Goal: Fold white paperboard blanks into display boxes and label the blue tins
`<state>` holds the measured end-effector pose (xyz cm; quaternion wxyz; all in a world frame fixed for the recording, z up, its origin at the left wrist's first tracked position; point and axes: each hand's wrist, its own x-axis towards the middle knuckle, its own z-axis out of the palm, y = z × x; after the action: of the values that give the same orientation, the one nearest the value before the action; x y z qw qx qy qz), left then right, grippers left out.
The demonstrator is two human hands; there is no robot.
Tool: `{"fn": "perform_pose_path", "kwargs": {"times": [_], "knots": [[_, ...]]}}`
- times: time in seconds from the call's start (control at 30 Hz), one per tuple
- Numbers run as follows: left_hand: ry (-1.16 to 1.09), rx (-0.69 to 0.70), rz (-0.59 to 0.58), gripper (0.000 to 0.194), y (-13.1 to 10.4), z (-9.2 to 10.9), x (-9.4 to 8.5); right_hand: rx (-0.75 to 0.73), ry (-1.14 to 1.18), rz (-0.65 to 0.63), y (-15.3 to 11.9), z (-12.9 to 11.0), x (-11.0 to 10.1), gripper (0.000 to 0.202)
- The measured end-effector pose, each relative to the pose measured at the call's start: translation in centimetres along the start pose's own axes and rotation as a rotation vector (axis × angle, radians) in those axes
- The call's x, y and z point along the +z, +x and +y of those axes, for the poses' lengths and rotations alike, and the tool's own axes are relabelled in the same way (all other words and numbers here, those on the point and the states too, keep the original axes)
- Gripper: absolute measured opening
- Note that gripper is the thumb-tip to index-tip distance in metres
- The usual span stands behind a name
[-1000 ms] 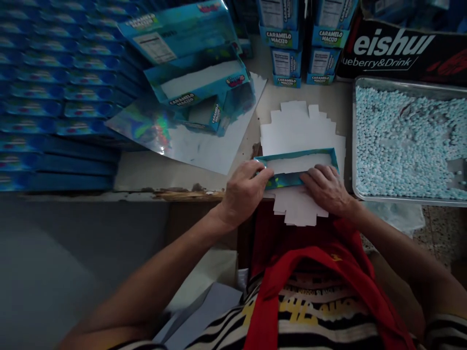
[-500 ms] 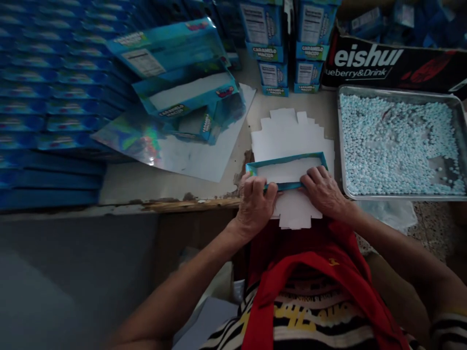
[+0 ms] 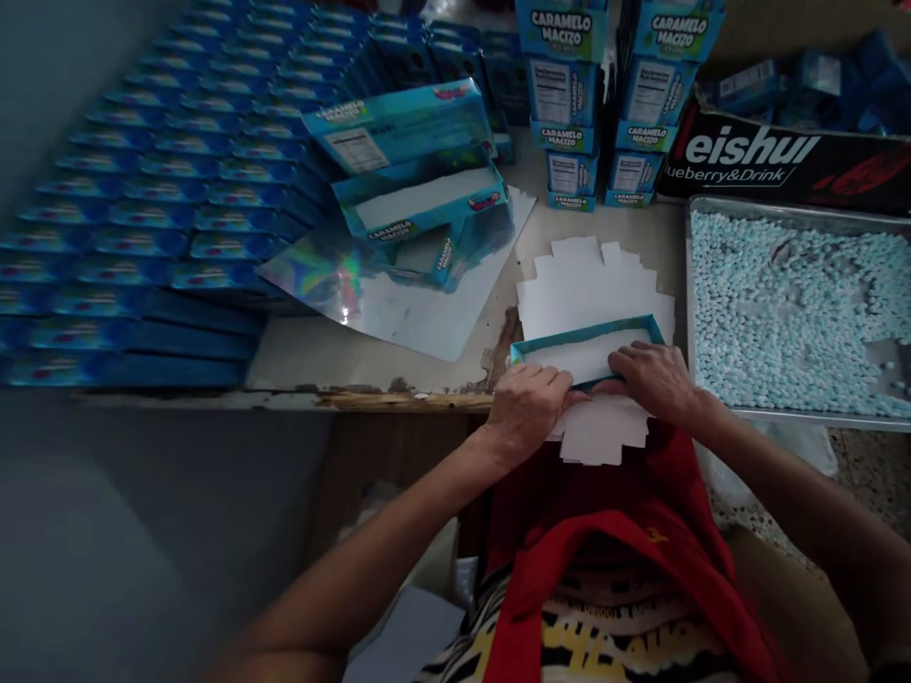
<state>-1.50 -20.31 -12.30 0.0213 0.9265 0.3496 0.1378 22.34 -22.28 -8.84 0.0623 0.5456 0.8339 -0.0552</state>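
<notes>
A shallow blue cardboard box (image 3: 585,347), white inside, lies over flat white box blanks (image 3: 587,285) at the table edge. My left hand (image 3: 528,403) is closed on its near left side, fingers curled over the wall. On the near right side, my right hand (image 3: 651,378) grips the same wall, with its thumb underneath. Parts of the near wall are hidden behind my fingers. More of the white blanks stick out below my hands, over the edge.
Rows of blue boxes (image 3: 135,218) fill the left. Open printed boxes (image 3: 419,204) lie on a shiny sheet (image 3: 419,323). Stacked display boxes (image 3: 569,95) stand behind. At right are a metal tray (image 3: 797,415) of pale blue candies and a black carton (image 3: 754,161).
The whole view has shifted, so things appear further right and slightly lower. My left fingers have moved closer together along the box's near wall; both hands stay on it.
</notes>
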Motion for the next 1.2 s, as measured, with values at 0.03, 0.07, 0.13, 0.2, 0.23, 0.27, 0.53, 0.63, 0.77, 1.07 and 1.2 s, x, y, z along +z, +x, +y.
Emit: {"fn": "perform_pose_path", "kwargs": {"times": [0.03,0.07,0.13,0.2,0.23,0.27,0.53,0.63,0.77,1.07,1.2], "knots": [[-0.003,-0.008,0.004,0.036,-0.1,0.2,-0.2,-0.035,-0.008,0.008,-0.1,0.3,-0.3,0.044],[0.002,-0.017,0.011,0.033,-0.2,0.5,-0.3,-0.06,-0.025,0.026,-0.3,0.5,-0.4,0.039],[0.026,-0.026,0.028,0.026,-0.3,1.0,-0.3,-0.072,-0.076,0.067,-0.8,0.7,-0.4,0.032],[0.033,-0.012,0.031,0.02,-0.2,1.6,0.0,-0.063,-0.111,0.07,-1.2,0.9,0.0,0.029],[0.024,-0.001,0.017,0.019,-0.1,1.7,0.1,-0.067,-0.113,0.054,-1.2,1.1,0.3,0.03],[0.011,0.001,-0.003,0.018,0.0,1.7,0.1,-0.08,-0.108,0.031,-1.2,1.4,0.5,0.032],[-0.325,0.288,0.044,0.045,1.5,-5.4,-4.2,-0.478,-0.162,0.046,1.4,6.4,-1.9,0.018],[-0.296,0.416,0.031,0.022,1.7,-7.6,-3.8,-0.329,-0.185,0.174,1.8,6.4,-3.3,0.007],[-0.056,0.484,0.123,0.012,1.1,-6.3,-2.5,-0.032,-0.036,0.364,0.2,2.2,-2.7,0.029],[0.087,0.534,0.179,0.012,1.8,-3.0,-2.9,-0.185,0.38,0.367,-1.1,-1.6,2.2,0.039],[-0.113,0.47,0.157,0.021,2.5,-3.7,-1.5,-0.255,0.463,0.251,-1.0,-0.7,1.0,0.026]]}}
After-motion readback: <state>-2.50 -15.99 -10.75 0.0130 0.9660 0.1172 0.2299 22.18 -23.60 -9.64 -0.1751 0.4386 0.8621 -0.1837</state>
